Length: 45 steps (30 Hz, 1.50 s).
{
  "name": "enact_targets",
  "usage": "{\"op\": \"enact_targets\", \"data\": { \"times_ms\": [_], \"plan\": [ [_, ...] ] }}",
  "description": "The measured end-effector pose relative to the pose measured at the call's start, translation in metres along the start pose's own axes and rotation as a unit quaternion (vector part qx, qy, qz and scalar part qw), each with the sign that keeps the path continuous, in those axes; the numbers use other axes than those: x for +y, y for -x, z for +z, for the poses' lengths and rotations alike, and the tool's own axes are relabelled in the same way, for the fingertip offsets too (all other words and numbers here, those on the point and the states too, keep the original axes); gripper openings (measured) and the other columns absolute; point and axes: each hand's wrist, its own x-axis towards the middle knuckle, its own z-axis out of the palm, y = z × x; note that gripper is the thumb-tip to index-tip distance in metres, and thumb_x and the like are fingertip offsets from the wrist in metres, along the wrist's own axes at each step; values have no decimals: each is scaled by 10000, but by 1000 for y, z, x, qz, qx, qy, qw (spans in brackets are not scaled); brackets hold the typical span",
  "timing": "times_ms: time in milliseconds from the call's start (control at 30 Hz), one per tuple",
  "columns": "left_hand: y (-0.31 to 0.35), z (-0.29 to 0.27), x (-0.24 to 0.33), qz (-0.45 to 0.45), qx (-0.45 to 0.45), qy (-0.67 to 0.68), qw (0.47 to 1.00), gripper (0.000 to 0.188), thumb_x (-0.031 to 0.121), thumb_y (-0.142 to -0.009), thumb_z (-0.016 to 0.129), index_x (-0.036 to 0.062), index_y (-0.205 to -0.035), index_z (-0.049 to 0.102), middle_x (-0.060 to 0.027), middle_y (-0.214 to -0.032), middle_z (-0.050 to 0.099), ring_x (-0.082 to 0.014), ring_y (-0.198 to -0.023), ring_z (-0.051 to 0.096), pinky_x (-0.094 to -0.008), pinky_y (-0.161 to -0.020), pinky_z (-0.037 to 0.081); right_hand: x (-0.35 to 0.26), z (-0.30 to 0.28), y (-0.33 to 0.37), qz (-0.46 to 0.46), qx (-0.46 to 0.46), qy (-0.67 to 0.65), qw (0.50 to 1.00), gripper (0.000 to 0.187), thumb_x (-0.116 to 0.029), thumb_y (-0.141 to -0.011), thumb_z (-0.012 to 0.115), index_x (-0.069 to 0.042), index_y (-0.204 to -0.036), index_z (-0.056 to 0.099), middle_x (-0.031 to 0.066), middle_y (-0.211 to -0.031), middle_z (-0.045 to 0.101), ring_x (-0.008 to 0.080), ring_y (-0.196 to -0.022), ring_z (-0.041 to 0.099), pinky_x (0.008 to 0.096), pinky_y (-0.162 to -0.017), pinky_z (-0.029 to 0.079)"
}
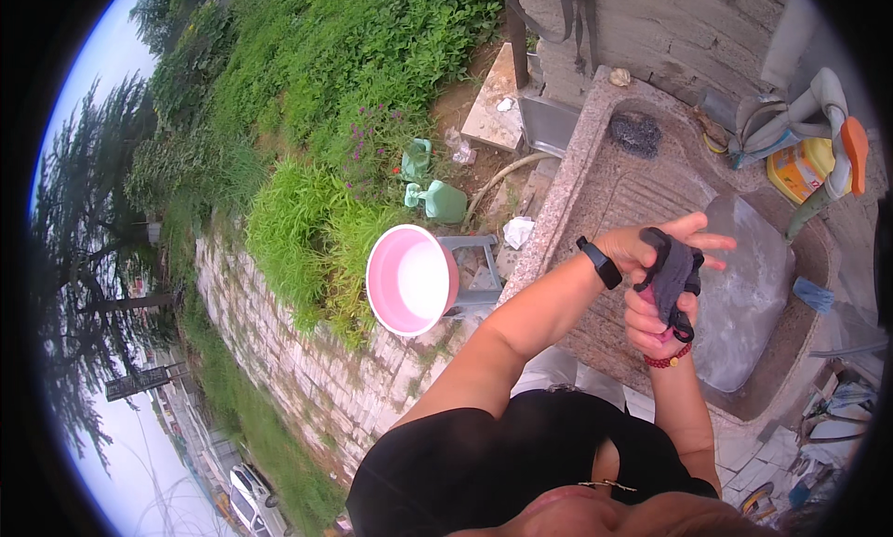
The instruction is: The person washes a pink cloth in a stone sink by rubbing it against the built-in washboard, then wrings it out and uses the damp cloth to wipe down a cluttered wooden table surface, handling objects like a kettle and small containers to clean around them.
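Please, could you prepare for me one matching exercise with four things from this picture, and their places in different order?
Things:
1. pink basin
2. dark cloth
3. black wristband
4. red bracelet

Places:
A. around the wrist of the right hand
B. left of the stone sink, near the tall green grass
C. at the fingers of both hands
D. around the wrist of the left hand

Right pairs: 1-B, 2-C, 3-D, 4-A.
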Motion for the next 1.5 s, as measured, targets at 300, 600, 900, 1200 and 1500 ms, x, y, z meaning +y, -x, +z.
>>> {"op": "enact_targets", "data": {
  "times_ms": [300,600,900,1200,1500],
  "plan": [
    [-13,28,24,-159,218,-437,858,367,180,-594,849,3,-843,646,-27,-795,646,-108,-747,588,-259,-673,487,-22,17,13,-4,224,306,925,331,-233,-757,666,-7,-958,530,77,-735,482,145,-521,452,260,-386,364],
    [17,-33,-41,-50,272,-695,664,219,112,-556,734,19,-681,581,-131,-675,590,-306,-676,593,-373,-621,473,-31,-61,9,-112,381,491,775,253,-174,-759,716,-42,-912,564,53,-677,563,154,-476,533,266,-355,392],
    [24,-22,-56,-15,314,-703,638,319,222,-604,779,35,-710,543,-117,-657,560,-330,-660,577,-394,-623,465,-11,-46,-2,-163,311,441,826,351,-61,-788,672,-34,-1104,521,90,-956,590,192,-804,604,311,-547,516],
    [-1,-13,28,-211,14,-262,942,579,408,-701,805,108,-1041,444,-235,-1075,559,-314,-1012,569,-386,-839,473,9,1,10,0,105,95,990,384,-69,-799,598,-56,-1161,472,104,-848,501,155,-605,495,279,-457,428],
    [-39,53,-20,146,-112,222,958,447,361,-814,708,229,-1199,523,-240,-1342,412,-502,-1124,492,-678,-844,439,55,53,-64,122,-311,-172,927,282,-37,-791,625,1,-975,415,158,-731,544,210,-520,558,298,-369,439]
  ]
}}
